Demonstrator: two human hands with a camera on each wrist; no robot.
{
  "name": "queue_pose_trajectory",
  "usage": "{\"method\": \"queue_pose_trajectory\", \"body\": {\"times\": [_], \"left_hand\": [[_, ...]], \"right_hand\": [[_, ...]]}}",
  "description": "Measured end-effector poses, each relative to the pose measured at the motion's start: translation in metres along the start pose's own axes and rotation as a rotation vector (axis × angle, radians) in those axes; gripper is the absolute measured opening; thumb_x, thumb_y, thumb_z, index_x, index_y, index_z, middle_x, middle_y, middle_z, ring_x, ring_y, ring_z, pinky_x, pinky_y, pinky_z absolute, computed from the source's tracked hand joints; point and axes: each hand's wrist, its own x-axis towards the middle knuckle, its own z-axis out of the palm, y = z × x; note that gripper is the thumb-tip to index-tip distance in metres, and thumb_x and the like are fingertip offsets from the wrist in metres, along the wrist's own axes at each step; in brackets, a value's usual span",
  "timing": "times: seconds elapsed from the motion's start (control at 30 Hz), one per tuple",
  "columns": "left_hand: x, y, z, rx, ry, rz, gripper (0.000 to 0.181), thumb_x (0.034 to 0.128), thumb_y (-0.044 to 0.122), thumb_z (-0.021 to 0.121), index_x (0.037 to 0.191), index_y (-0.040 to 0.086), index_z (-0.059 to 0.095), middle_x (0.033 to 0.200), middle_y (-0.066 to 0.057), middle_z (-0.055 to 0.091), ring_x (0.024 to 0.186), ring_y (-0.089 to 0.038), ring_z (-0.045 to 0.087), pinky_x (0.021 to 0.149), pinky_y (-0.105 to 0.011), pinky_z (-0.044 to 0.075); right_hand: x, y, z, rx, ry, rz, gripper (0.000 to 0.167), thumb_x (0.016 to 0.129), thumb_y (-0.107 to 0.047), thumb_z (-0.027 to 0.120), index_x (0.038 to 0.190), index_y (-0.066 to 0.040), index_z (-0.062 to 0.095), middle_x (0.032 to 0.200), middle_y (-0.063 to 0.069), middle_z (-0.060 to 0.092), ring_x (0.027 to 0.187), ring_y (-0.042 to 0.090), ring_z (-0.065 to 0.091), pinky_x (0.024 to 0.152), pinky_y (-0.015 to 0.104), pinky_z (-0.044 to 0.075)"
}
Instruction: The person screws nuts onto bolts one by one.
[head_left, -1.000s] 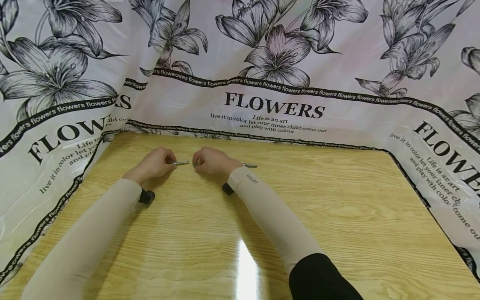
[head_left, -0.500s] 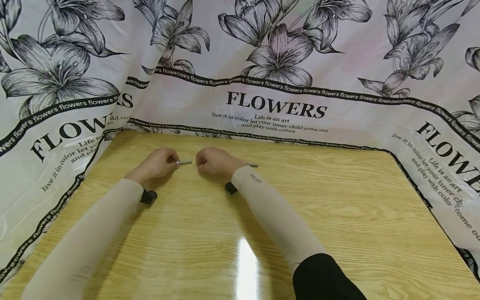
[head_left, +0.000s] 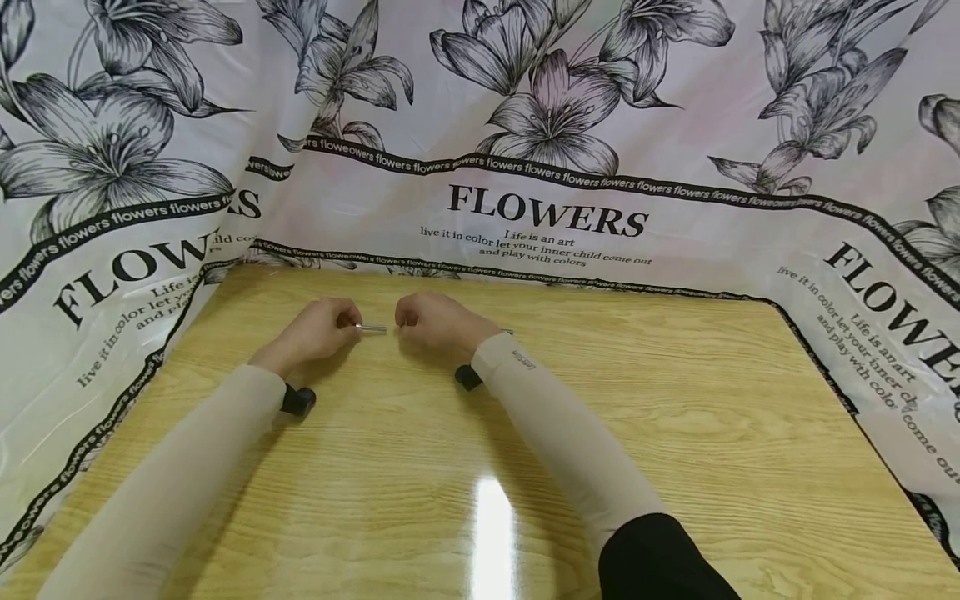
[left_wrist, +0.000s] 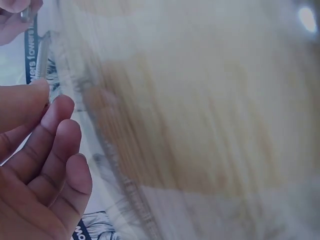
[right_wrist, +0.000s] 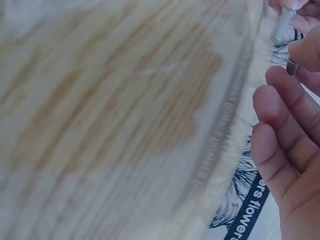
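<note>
The white cloth (head_left: 337,208), printed with black lilies and the word FLOWERS, fills the back and both sides of what I see from my remote post. Inside it I have the wood-grain table (head_left: 712,400), with a bright reflection near its front edge. Two arms in beige sleeves reach in over it, the right one dark above the forearm, and a black wrist camera (head_left: 298,402) shows at the left wrist.

I read the two hands as near each other but apart, toward the far side of the table. The right hand (head_left: 438,321) pinches with thumb and index finger, the tips closed together, while its other fingers spread loosely in my right wrist feed. The left hand (head_left: 311,329) pinches in the same way, its remaining fingers slightly bent and touching nothing.

Between the left thumb and index finger I see a slim silver rod (head_left: 371,327), ridged like a thread in the left wrist feed; its free end points at the right fingertips, just short of them. A second rod (head_left: 508,332) shows only its end past the right wrist. Smallest is the dark, shiny metal piece (right_wrist: 292,67) in the right pinch, mostly covered, so I cannot tell its full shape.
</note>
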Motion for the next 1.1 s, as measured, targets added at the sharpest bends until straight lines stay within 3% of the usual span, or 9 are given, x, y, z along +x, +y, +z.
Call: {"method": "queue_pose_trajectory", "body": {"times": [0.4, 0.73, 1.1], "left_hand": [[-0.008, 0.022, 0.009, -0.082, 0.061, 0.041, 0.006, 0.0906, 0.008, 0.064, 0.095, 0.004, 0.066, 0.089, -0.009, 0.065, 0.084, -0.023, 0.059, 0.075, -0.038, 0.047], [-0.014, 0.038, 0.018, -0.192, 0.102, 0.037, 0.008, 0.0884, 0.007, 0.067, 0.096, 0.005, 0.067, 0.091, -0.008, 0.064, 0.085, -0.022, 0.058, 0.076, -0.037, 0.049], [-0.016, 0.053, 0.031, -0.245, 0.159, 0.124, 0.006, 0.088, 0.008, 0.067, 0.093, 0.006, 0.068, 0.087, -0.006, 0.065, 0.079, -0.019, 0.06, 0.072, -0.035, 0.05]], "right_hand": [[-0.022, -0.001, -0.006, 0.053, 0.077, -0.062, 0.014, 0.091, -0.019, 0.062, 0.103, -0.013, 0.065, 0.091, -0.005, 0.062, 0.083, 0.01, 0.056, 0.075, 0.025, 0.046], [-0.045, 0.006, -0.005, 0.066, 0.128, -0.069, 0.014, 0.089, -0.015, 0.062, 0.102, -0.012, 0.064, 0.093, -0.005, 0.064, 0.083, 0.008, 0.058, 0.074, 0.022, 0.048], [-0.077, 0.015, -0.009, 0.09, 0.233, -0.092, 0.011, 0.087, -0.012, 0.062, 0.097, -0.011, 0.064, 0.089, -0.005, 0.063, 0.079, 0.009, 0.057, 0.071, 0.024, 0.048]]}}
